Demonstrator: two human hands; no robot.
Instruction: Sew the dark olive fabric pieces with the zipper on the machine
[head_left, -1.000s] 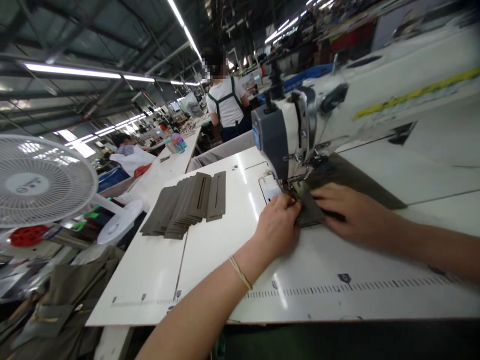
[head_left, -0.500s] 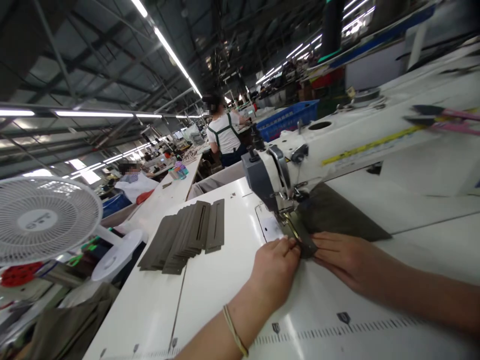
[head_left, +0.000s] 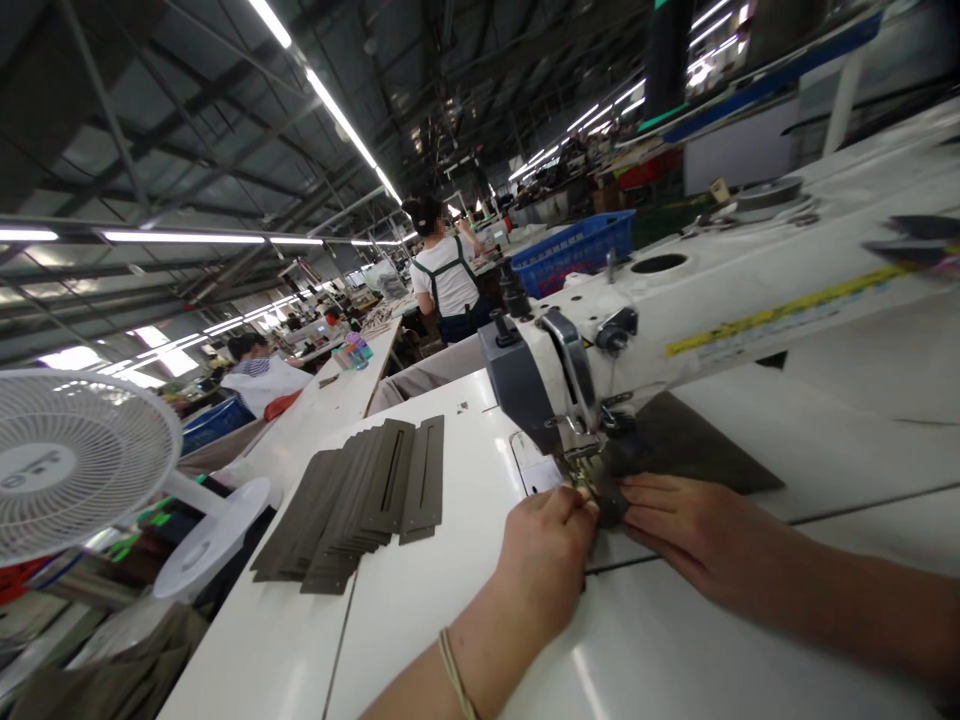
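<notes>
Under the presser foot of a white and grey sewing machine [head_left: 581, 440] lies a dark olive fabric piece [head_left: 613, 503]. My left hand [head_left: 551, 550] has its fingers bent and pressed together on the near left edge of this piece, close to the needle area. Opposite it, my right hand [head_left: 686, 530] lies with fingers stretched out, their tips touching the piece's right side. The needle itself is hard to make out behind the foot. A larger dark fabric panel [head_left: 697, 445] spreads behind my right hand, partly beneath the machine arm.
Left of the machine, slotted olive fabric pieces [head_left: 352, 500] lie in an overlapping stack on the white table [head_left: 420, 620]. A white fan [head_left: 75, 470] stands at far left. Scissors [head_left: 915, 240] rest on the machine arm. A blue crate [head_left: 574, 250] and a co-worker [head_left: 450, 275] are beyond.
The camera view has shifted slightly, so the fan and stack appear lower and further left. Both hands stay at the fabric piece by the presser foot. The co-worker's arm has risen.
</notes>
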